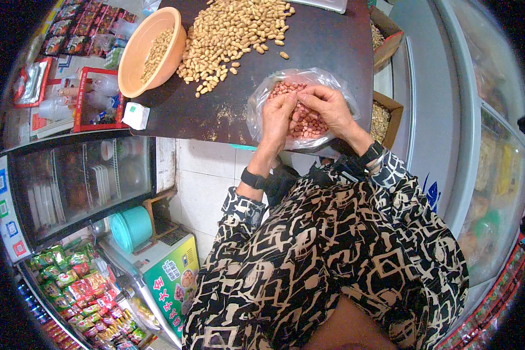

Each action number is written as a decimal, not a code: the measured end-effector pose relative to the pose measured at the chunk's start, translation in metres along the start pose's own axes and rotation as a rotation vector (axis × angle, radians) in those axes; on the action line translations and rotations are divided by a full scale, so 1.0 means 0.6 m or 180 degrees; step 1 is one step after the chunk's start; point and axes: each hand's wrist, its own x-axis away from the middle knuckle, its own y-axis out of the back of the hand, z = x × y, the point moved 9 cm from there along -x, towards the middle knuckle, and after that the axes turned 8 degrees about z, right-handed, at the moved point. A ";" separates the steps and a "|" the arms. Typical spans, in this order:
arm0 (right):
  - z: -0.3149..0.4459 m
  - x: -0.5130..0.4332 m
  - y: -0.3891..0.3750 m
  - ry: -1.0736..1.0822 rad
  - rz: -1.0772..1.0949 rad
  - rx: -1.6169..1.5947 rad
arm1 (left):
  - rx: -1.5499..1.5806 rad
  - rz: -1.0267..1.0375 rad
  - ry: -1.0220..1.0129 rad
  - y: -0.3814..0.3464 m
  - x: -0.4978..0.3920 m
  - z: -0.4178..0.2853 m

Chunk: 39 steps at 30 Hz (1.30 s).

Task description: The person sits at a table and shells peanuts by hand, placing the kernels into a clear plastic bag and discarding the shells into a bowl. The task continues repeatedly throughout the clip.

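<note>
My left hand (278,114) and my right hand (330,107) meet over a clear plastic bag (257,105) with its mouth spread wide. Inside the bag lies a heap of shelled pink-skinned peanuts (308,124). The fingers of both hands are bent, and their tips come together above the kernels. Whatever is pinched there is too small and covered to make out. Beyond the hands, a large pile of unshelled peanuts (234,33) spreads over the dark tabletop (323,48). An orange plastic basin (175,57), tilted in view at the pile's left, holds peanut shells or pods (159,54).
A small white box (136,116) sits at the table's left corner. Cardboard boxes (393,124) with peanut shells stand by the right edge, next to a grey freezer (433,109). Crumbs (227,116) dot the near tabletop. Lower left are a glass-door fridge (87,183) and a turquoise bucket (133,227).
</note>
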 end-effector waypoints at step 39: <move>0.118 0.041 -0.082 0.1816 0.0542 0.2971 | 0.0811 0.0928 0.0212 -0.051 0.019 -0.015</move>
